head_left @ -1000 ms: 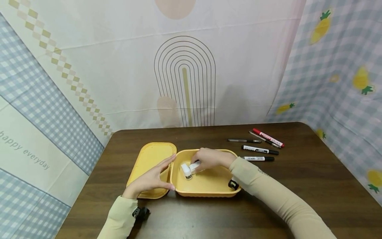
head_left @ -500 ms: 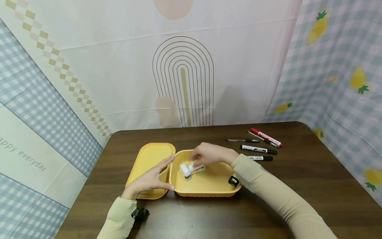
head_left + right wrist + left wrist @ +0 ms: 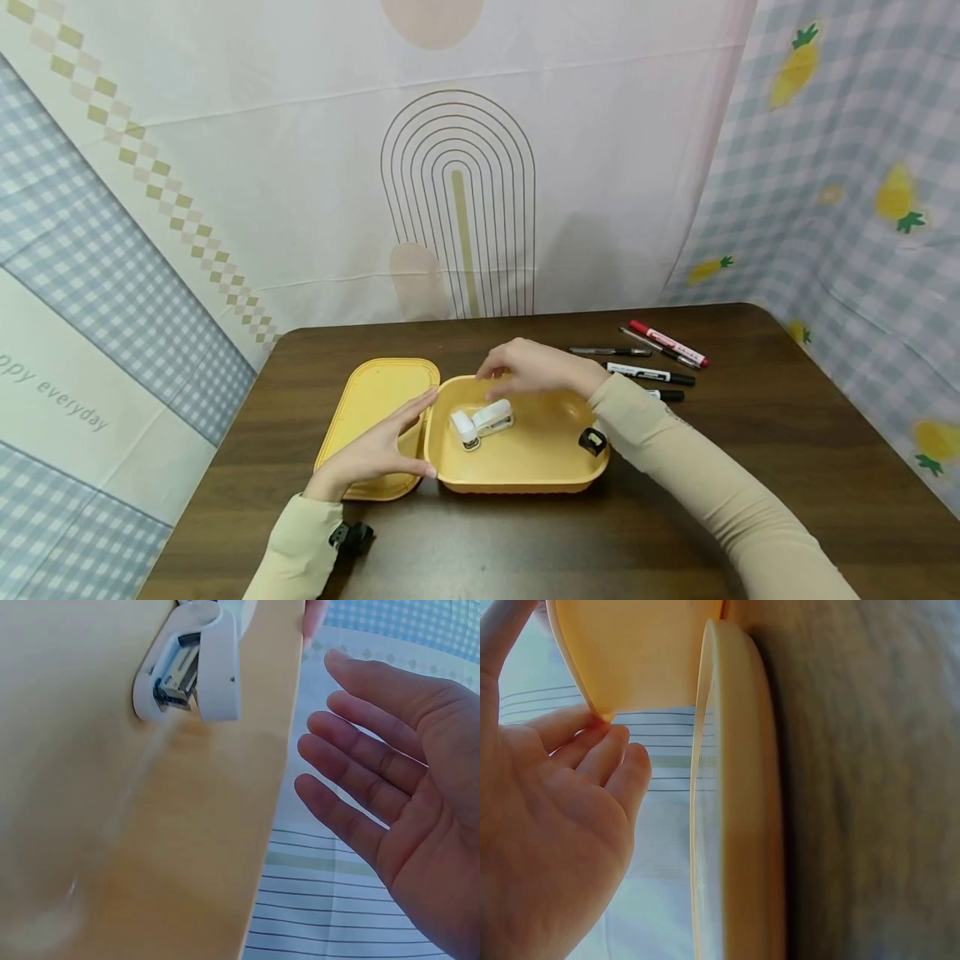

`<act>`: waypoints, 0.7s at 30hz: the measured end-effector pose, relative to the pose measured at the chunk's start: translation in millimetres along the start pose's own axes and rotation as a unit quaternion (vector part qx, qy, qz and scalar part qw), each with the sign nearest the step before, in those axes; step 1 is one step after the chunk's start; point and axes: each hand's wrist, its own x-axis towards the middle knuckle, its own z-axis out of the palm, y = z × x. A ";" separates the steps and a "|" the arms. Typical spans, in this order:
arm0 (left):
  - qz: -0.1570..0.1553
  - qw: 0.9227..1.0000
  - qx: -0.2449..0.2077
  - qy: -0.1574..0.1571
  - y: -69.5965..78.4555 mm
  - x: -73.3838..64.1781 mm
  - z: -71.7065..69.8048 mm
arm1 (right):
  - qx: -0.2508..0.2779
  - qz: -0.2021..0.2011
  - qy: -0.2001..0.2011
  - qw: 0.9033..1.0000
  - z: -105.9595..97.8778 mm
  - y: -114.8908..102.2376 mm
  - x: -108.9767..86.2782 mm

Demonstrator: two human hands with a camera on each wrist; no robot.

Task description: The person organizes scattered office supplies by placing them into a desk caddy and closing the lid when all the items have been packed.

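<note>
A yellow plastic box [image 3: 525, 485] stands on the table, a white stapler [image 3: 493, 417] lying inside near its left end. The right wrist view gives a close look at this stapler [image 3: 221, 667] and its metal staple channel. Touching its left end is a second small white object [image 3: 465, 429] with a dark-marked lower end. Over the box's far rim hovers my right hand [image 3: 536, 367], fingers loosely bent, holding nothing. My left hand [image 3: 375, 450] is spread at the box's left side, fingertips on its rim [image 3: 604, 716], thumb at the near corner.
A yellow lid [image 3: 390, 387] lies left of the box, partly under my left hand. Behind and right of the box are a red marker [image 3: 667, 342], two black-capped markers [image 3: 648, 373] and thin pens [image 3: 610, 352]. A patterned cloth [image 3: 600, 167] hangs behind the table.
My right hand has let go of the stapler, leaving it in the box, and has risen toward the far rim. The left hand has stayed at the box's left side.
</note>
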 end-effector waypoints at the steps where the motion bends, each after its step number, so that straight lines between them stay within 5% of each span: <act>1: 0.000 1.000 0.001 0.001 -0.3 0.0 -0.2 | 0.001 0.001 0.002 1.000 -1.5 0.7 -0.5; 21: 0.005 1.000 0.007 -0.001 -1.1 0.1 -0.8 | -0.002 0.095 0.080 0.992 -37.2 29.4 -31.6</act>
